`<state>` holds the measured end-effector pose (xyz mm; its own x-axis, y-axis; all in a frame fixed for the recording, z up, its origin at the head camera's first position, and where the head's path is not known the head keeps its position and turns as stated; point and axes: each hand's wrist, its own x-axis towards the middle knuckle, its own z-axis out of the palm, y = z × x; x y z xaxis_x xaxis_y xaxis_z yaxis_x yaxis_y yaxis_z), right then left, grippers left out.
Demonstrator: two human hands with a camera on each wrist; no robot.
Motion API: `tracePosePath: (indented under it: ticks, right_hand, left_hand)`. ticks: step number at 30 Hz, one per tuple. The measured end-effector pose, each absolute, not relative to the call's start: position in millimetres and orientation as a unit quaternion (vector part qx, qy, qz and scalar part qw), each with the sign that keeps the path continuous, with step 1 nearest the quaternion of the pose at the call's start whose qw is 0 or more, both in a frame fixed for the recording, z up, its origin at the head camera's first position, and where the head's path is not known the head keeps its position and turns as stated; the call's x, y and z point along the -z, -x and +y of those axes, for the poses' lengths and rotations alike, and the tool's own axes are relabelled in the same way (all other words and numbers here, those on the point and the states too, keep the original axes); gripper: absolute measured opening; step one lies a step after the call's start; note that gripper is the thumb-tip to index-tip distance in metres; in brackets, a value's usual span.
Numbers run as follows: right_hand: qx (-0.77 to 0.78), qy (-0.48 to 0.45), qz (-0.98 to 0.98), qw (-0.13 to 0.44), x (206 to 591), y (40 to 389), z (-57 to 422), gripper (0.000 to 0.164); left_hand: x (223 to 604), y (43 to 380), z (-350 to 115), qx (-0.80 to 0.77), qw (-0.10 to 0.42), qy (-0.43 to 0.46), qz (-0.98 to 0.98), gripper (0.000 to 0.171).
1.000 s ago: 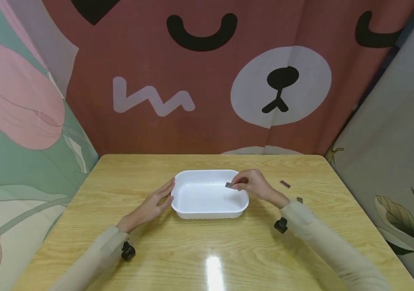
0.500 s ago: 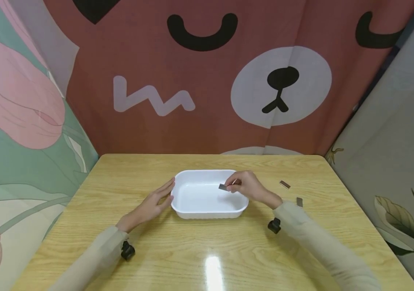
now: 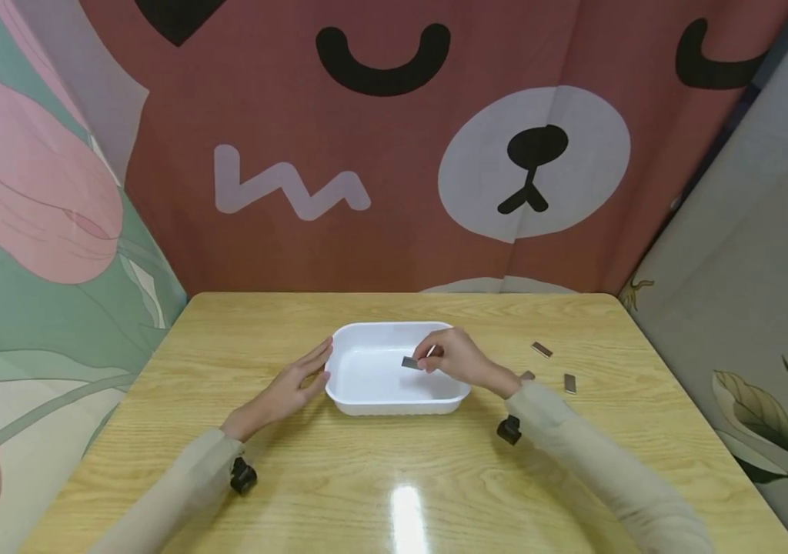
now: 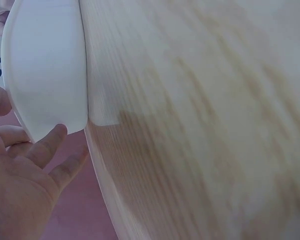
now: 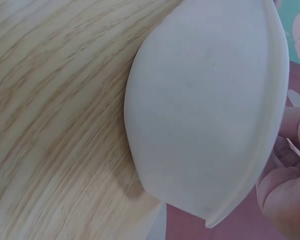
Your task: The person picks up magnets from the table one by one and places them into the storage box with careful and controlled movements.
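A white rectangular plastic tray (image 3: 394,408) with rounded corners sits mid-table in the head view. My left hand (image 3: 288,394) rests against its left end, fingers extended; in the left wrist view, fingertips (image 4: 60,134) touch the tray's outer wall. Over the tray, my right hand (image 3: 458,357) pinches a small flat grey rectangular piece (image 3: 409,362) between thumb and fingers. The right wrist view shows the tray wall (image 5: 204,105) with my right hand (image 5: 288,192) beyond its rim, the piece hidden there.
Right of the tray on the wooden table (image 3: 338,477) lie two similar pieces, a brownish one (image 3: 542,349) and a grey one (image 3: 570,383). Another small piece (image 3: 527,375) peeks out behind my right wrist. A bear-print curtain (image 3: 283,254) hangs beyond the table's back edge.
My right hand has moved left and slightly down over the tray, carrying the grey piece. Pieces behind the right sleeve have come into view. The left hand stays against the tray.
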<state>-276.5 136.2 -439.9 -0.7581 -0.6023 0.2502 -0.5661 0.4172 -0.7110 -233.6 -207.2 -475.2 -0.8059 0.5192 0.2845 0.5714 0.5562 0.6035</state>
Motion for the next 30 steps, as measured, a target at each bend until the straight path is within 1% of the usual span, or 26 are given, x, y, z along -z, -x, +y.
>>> tracePosePath:
  ticks: [16,30]
  right_hand:
    - [0.395,0.367,0.841,0.033,443.1,271.5,122.1,0.008]
    - [0.408,0.373,0.83,0.071,444.2,271.4,103.6,0.009]
  left_hand:
    - [476.3,234.1,-207.6,0.356,0.032,0.306,-0.882,0.055]
    - [478.2,235.8,-208.6,0.352,0.028,0.306,-0.884,0.057]
